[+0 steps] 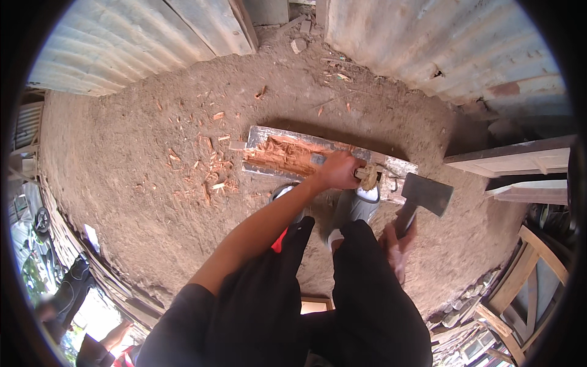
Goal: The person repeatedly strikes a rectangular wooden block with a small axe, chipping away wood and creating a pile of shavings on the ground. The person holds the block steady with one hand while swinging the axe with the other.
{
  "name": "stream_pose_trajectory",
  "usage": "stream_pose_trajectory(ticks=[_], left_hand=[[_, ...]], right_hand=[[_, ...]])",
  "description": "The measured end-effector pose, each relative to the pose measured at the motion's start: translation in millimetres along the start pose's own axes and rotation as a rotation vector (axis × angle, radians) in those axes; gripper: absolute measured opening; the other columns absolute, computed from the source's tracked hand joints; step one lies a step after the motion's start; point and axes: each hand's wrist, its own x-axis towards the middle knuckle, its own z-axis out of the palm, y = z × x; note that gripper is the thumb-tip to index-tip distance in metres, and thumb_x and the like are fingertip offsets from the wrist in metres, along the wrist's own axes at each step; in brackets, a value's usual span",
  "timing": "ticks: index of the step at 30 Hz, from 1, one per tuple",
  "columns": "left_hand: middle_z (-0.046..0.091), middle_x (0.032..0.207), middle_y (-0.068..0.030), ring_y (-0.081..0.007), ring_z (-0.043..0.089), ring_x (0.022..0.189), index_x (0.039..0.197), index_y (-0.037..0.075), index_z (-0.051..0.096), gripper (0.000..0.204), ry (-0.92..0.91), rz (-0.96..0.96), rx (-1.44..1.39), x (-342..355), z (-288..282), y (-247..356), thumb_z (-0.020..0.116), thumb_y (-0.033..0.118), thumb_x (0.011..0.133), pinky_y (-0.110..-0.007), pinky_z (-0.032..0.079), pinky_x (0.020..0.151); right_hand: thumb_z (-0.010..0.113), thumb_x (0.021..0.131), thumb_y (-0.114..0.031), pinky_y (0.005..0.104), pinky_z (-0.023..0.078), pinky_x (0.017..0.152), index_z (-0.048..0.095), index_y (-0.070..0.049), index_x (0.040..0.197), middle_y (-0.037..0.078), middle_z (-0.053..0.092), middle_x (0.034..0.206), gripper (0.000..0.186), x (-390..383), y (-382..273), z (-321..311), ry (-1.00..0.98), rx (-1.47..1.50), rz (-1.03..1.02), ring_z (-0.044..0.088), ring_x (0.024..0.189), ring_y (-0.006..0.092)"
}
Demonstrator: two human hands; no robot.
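Observation:
A thick wooden beam [397, 164] with worn white paint lies on the ground in front of my feet. Its left part is carved into a rough reddish hollow [278, 154]. My left hand [338, 170] is wrapped round a chisel [318, 159], whose flat metal blade points left into the hollow. The frayed butt of its wooden handle sticks out to the right of my fist. Slightly blurred, my right hand [398, 246] grips the handle of a hatchet [428, 194]. Its broad dark head is raised near the beam's right end, apart from the chisel.
Reddish wood chips [208, 165] are scattered on the dirt floor left of the beam. Corrugated metal sheets [440, 49] stand at the back. Boards [513, 158] and a wooden frame [520, 281] are on the right. Another person's arm [116, 336] shows at lower left.

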Motion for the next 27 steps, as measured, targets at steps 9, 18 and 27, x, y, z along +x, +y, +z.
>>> stream_pose_trajectory(ticks=[9,18,27], left_hand=[[0.068,0.070,-0.0178,-0.0420,0.070,0.074,0.088,0.008,0.076,0.030,0.023,0.014,0.014,-4.8,-4.8,-0.7,0.073,0.018,0.059,-0.052,0.056,0.069],[0.071,0.073,-0.0165,-0.0389,0.073,0.076,0.086,0.012,0.076,0.024,-0.153,-0.010,0.155,-15.7,4.2,-5.5,0.077,0.028,0.068,-0.051,0.058,0.069],[0.066,0.069,-0.0208,-0.0440,0.068,0.071,0.080,0.007,0.069,0.024,0.036,-0.045,0.058,-4.9,-8.7,-4.4,0.072,0.017,0.058,-0.052,0.055,0.064]], right_hand=[[0.061,0.093,-0.002,0.0295,0.042,0.039,0.046,0.000,0.130,0.003,0.052,0.069,0.040,24.4,-25.9,5.1,-0.058,0.004,0.108,0.050,0.044,0.0144],[0.065,0.091,-0.002,0.0292,0.043,0.043,0.049,0.003,0.127,0.004,0.055,0.070,0.040,26.4,0.4,-5.9,-0.234,-0.322,0.140,0.053,0.048,0.0108],[0.065,0.088,-0.003,0.0312,0.046,0.043,0.046,0.005,0.139,0.005,0.058,0.072,0.054,22.1,22.9,7.6,-0.166,-0.379,0.047,0.058,0.052,0.0140]])
